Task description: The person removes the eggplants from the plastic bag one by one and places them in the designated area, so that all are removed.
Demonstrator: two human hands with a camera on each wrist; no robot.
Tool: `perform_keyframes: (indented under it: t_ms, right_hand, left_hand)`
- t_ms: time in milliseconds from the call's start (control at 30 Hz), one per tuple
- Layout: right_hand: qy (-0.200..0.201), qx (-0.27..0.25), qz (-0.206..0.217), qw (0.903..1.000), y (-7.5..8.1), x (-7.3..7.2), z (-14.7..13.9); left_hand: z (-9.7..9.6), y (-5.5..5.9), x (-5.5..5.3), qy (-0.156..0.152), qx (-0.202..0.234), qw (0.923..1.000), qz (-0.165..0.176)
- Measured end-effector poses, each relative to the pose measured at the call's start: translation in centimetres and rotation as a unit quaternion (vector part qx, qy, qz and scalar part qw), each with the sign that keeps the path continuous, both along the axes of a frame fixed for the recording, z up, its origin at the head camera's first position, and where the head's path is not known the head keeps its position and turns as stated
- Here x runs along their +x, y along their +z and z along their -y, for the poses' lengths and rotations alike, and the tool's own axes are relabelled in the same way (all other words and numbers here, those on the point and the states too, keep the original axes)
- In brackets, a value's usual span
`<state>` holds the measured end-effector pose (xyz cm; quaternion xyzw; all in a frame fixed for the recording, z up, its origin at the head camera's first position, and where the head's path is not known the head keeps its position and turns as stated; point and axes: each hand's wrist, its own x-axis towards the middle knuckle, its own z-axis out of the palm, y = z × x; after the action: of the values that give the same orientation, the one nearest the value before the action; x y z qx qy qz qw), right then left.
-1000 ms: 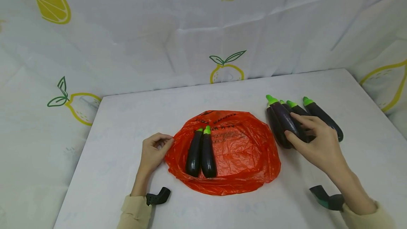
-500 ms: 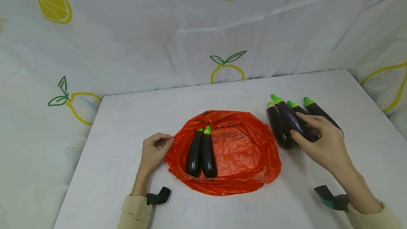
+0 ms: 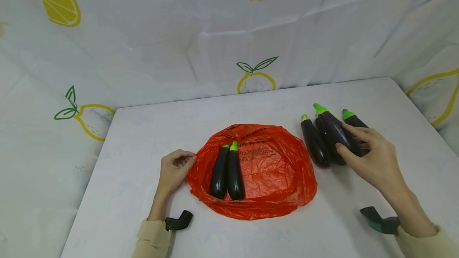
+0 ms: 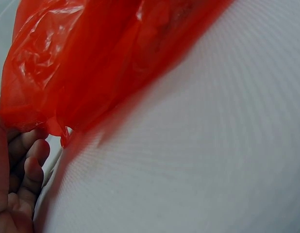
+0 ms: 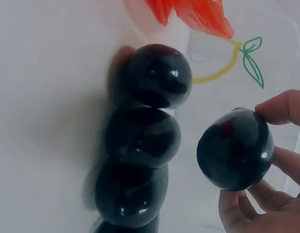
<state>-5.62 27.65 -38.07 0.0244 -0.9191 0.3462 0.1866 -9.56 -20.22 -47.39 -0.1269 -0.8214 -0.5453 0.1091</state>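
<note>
My left hand [image 3: 175, 171] pinches the left rim of a red plastic bag [image 3: 277, 182], which lies spread wide. Inside the bag, on its left side, two dark eggplants [image 3: 235, 172] lie side by side with green stem ends pointing away. My right hand [image 3: 378, 160] holds another eggplant [image 3: 336, 131] between thumb and fingers, raised above the pile at the right. In the right wrist view, a gap separates this held eggplant [image 5: 235, 150] from the row of eggplants [image 5: 142, 138] on the table. The right hand partly hides the eggplants behind it in the head view.
Several eggplants [image 3: 315, 144] lie close together right of the bag, one with its green tip [image 3: 347, 114] farther right. A white table [image 3: 150, 126] carries everything. Behind it hangs a pale cloth [image 3: 161, 59] printed with lemons. Each wrist bears a black camera mount [image 3: 179, 221].
My right hand has moved rightward with the held eggplant, from over the pile's left side, uncovering the eggplants there. My left hand and the bag have stayed in place.
</note>
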Motion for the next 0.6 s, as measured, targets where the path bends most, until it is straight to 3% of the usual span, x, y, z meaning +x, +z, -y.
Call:
perform_keyframes:
  t_ms: [467, 600]
  right_hand:
    - [-0.02, 0.0, 0.002, 0.9998, 0.3, -0.4, -2.3]
    - [-0.031, 0.003, 0.015, 0.9994, 0.5, -0.6, -3.4]
  left_hand:
    - [-0.2, 0.1, 0.1, 0.011, 0.003, 0.9999, -0.002]
    - [-0.6, 1.0, 0.3, 0.011, -0.007, 0.9999, 0.003]
